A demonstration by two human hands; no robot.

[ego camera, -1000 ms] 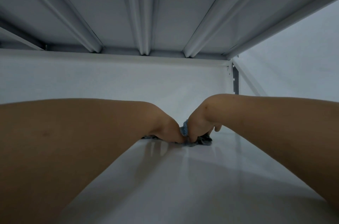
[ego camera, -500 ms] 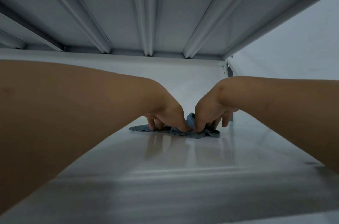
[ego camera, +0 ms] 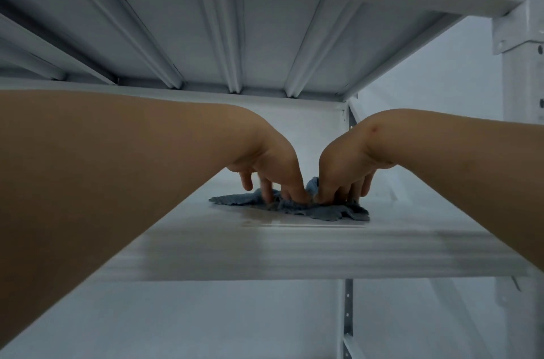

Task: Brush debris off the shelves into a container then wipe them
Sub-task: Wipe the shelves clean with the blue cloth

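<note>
Fingers of both hands, left (ego camera: 265, 164) and right (ego camera: 344, 164), curl into the cloth (ego camera: 323, 210); press evenly along the shelf (ego camera: 294, 252), keeping it flat.

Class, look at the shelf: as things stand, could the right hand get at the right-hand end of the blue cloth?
Probably yes. The right hand already pinches the blue cloth near its middle, and that end lies flat on the shelf beside it, uncovered.
</note>
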